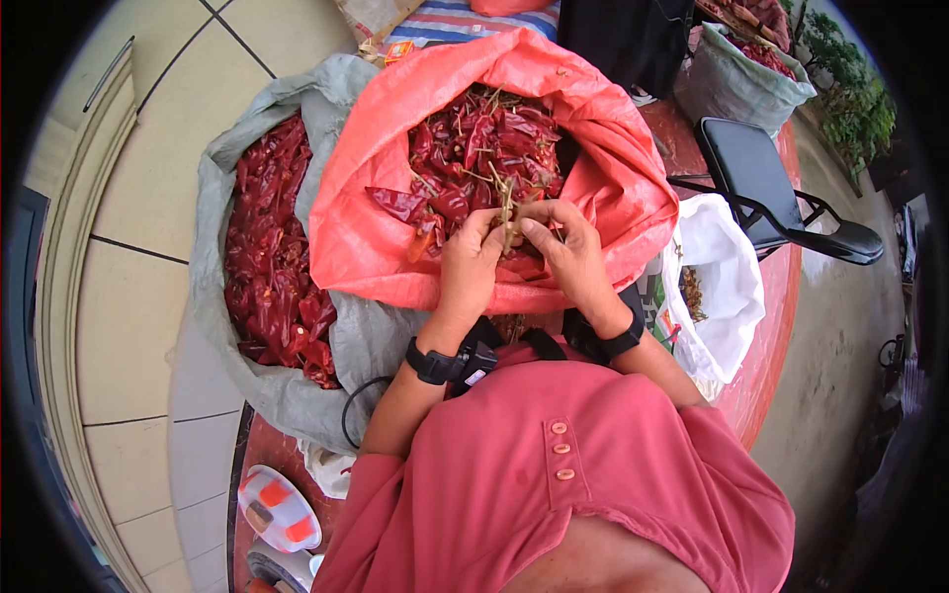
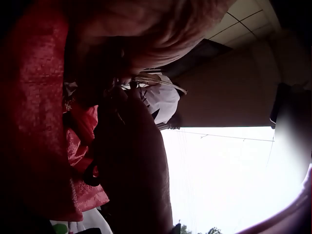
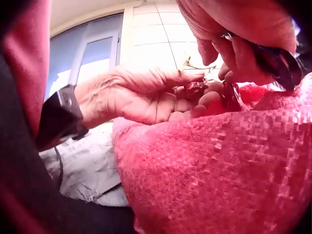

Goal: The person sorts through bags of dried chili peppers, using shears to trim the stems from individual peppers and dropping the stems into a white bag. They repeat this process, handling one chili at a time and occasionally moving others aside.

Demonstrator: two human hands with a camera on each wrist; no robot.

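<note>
Pink shirt (image 1: 484, 435) filled the head view's lower middle; at centre, the left hand (image 1: 471, 259) and right hand (image 1: 567, 249) pinched dry stems (image 1: 507, 206) over a red bag (image 1: 364, 222) of chillies (image 1: 484, 133), probably light, brittle and slippery, best gripped by those stems. Left wrist view's centre was too dark to read the grip; right wrist view's centre showed the left hand curled round a glossy pod (image 3: 196, 86).

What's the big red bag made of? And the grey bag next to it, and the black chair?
The red bag looks like woven plastic, slightly shiny: the right wrist view shows its crisscross weave. The grey bag is probably plastic too, duller and creased, but its weave is hard to see. The black chair has a smooth, glossy pad, perhaps vinyl or leather.
</note>
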